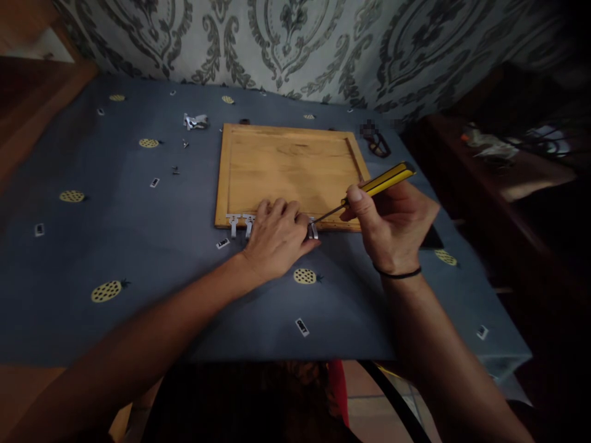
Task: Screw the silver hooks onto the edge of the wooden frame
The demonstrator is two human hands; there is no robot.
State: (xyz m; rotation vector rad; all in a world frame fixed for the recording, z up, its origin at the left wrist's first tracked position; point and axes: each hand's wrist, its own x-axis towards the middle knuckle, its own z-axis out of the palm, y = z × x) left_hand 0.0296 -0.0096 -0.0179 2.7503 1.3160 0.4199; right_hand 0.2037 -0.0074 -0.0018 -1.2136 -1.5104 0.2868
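Note:
A wooden panel [295, 166] lies flat on the cloth-covered table. Metal hinges [233, 225] sit along its near edge. My left hand [281, 237] rests over that edge, fingers bent together, its thumb and index finger against another metal hinge [314, 229]. My right hand [397, 221] is closed round a yellow and black screwdriver [385, 179], which slants down to the left. The screwdriver's tip meets the hinge beside my left index finger; the screw there is too small to make out.
On the blue table cloth [184, 289], loose metal hinges [196, 121] lie behind and left of the panel, with small screws [175, 170] nearer. Dark glasses [378, 145] lie at the back right. A dark flat object [432, 239] is partly hidden behind my right wrist.

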